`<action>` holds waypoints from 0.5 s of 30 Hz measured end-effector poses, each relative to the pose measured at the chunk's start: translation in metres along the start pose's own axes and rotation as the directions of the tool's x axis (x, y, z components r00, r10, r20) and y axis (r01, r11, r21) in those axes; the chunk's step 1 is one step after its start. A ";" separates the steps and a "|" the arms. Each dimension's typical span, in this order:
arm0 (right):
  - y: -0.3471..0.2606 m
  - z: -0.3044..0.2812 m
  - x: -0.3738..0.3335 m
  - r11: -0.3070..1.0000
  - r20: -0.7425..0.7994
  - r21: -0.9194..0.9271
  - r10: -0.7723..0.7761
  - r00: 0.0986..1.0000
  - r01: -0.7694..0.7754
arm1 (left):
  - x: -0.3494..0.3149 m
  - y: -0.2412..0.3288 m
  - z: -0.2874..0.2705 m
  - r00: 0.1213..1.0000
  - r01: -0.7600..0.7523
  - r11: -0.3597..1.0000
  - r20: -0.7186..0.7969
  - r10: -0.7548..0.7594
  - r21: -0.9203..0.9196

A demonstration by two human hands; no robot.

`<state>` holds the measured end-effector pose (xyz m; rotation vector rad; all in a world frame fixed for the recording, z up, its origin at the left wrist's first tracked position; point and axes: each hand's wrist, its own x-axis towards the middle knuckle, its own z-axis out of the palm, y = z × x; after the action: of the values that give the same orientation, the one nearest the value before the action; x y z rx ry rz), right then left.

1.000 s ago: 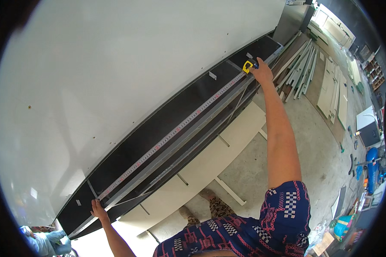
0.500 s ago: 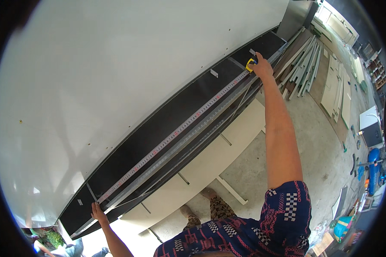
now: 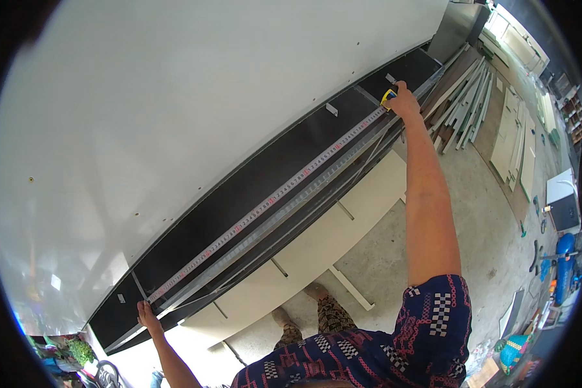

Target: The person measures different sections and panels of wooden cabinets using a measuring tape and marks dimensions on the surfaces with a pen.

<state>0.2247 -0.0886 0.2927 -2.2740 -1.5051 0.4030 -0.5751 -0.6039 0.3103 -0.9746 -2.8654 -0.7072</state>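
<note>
A tape measure's blade [image 3: 275, 196] is stretched long and straight over a black panel [image 3: 213, 207] framed with grey metal strips. My right hand [image 3: 403, 105] is closed round its yellow and dark case [image 3: 388, 99] at the far right end. At the near left, my left hand [image 3: 149, 318] has its fingers closed on the blade's end, beside a metal crosspiece. A small metal bracket [image 3: 332, 110] stands up from the panel, and another [image 3: 390, 78] is close to my right hand.
A large glossy white panel [image 3: 174, 97] rises along the far side. Cream boards [image 3: 317, 252] lie below the frame, near my feet. Thin strips [image 3: 462, 103] are piled on the floor to the right, with flat boards [image 3: 512, 142] and a blue tank [image 3: 565, 258] farther out.
The view has shifted slightly, so the frame and my right hand appear a little farther right. Both hands keep their hold and the blade stays stretched.
</note>
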 end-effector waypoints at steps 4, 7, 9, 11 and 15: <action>0.002 0.002 -0.001 0.999 -0.060 -0.031 -0.013 0.998 0.011 | -0.003 0.016 0.000 0.995 -0.025 0.999 0.095 0.028 -0.033; -0.004 0.003 -0.001 0.998 -0.055 -0.061 0.002 0.999 -0.005 | -0.001 0.013 -0.002 0.997 -0.043 0.997 0.058 0.047 -0.064; -0.006 0.002 -0.004 0.998 -0.060 -0.064 -0.001 0.998 -0.003 | -0.001 0.013 0.001 0.997 -0.052 0.996 0.057 0.056 -0.079; -0.012 0.003 -0.012 0.998 -0.060 -0.063 -0.006 0.998 0.003 | -0.002 0.011 0.001 0.996 -0.081 0.990 0.026 0.084 -0.112; -0.038 0.007 -0.039 0.992 -0.097 -0.015 -0.125 0.987 0.124 | 0.005 -0.007 -0.002 0.998 -0.028 0.999 0.058 0.031 -0.041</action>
<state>0.1759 -0.1097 0.3050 -2.1593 -1.5909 0.2459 -0.5834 -0.6074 0.3101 -1.0577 -2.8906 -0.7497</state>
